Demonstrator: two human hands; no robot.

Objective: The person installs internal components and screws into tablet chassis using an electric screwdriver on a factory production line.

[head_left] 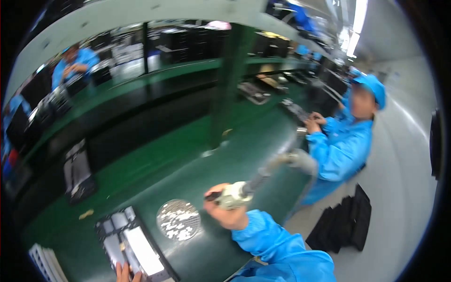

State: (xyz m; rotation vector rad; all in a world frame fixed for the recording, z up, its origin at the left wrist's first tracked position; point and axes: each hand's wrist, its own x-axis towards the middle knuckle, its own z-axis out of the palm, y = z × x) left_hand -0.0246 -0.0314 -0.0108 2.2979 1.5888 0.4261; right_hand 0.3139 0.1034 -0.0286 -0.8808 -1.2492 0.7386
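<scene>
My right hand [224, 207] is wrapped round a pale, thick-bodied tool [236, 195], which looks like a power screwdriver. A grey ribbed sleeve leads from it to a blurred hose or cable [300, 160] that bends away to the right. Its working tip cannot be made out. Near the lower edge, the fingertips of my left hand [126, 273] lie spread on a flat black device casing [155, 256] with grey panels and a long white strip. Between the casing and my right hand sits a round dish-like piece [178, 220] covered with small shiny bits.
A green post [229, 84] rises from the green bench [206, 256]. Another casing [79, 171] lies at the left, beyond white racks [44, 263]. A co-worker in blue [345, 145] handles a part at the right. Black panels [343, 221] stand by the bench. Another person [75, 63] works across.
</scene>
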